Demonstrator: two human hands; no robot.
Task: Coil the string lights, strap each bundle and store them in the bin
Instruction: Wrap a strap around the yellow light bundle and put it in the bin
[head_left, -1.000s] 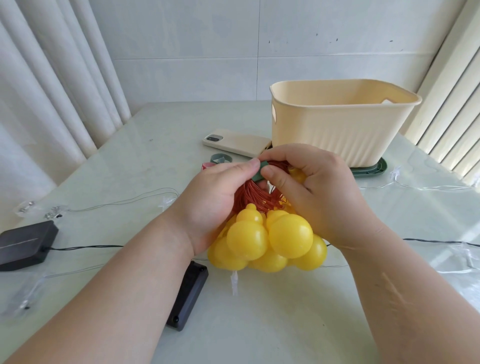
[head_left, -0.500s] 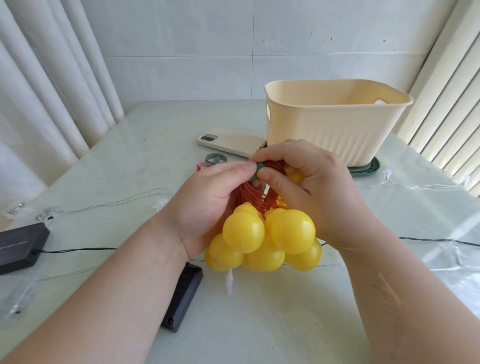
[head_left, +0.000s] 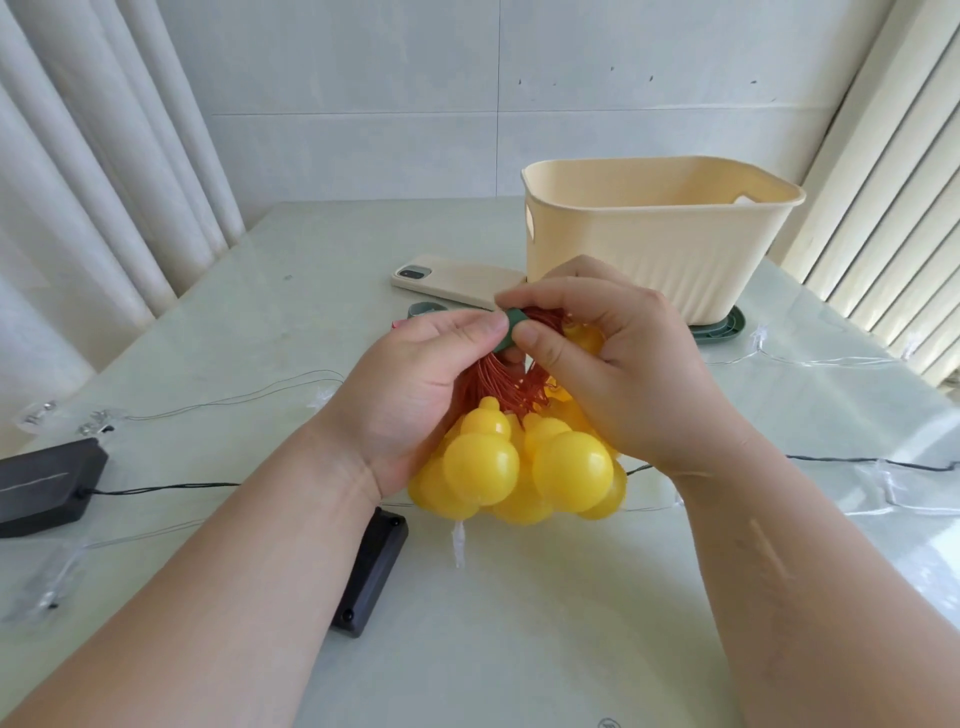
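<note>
- The left grip (head_left: 415, 374) is curled round the bundle of yellow bulb lights (head_left: 519, 467) at its coiled red wire (head_left: 493, 384), with the thumb pressed on a green strap (head_left: 511, 330).
- The right grip (head_left: 613, 364) pinches the same strap between thumb and forefinger, at the top of the coil.
- The bundle hangs bulbs-down above the middle of the counter (head_left: 519, 649).
- The cream bin (head_left: 660, 249) stands toward the far right corner, with a phone (head_left: 452, 278) just beside it on its left.
- A black battery box (head_left: 371, 566) lies nearer the near edge, beside the left forearm.

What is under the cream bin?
A green flat piece sticks out beneath the cream bin at its near right corner. The bin covers the rest, so its full shape is hidden.
</note>
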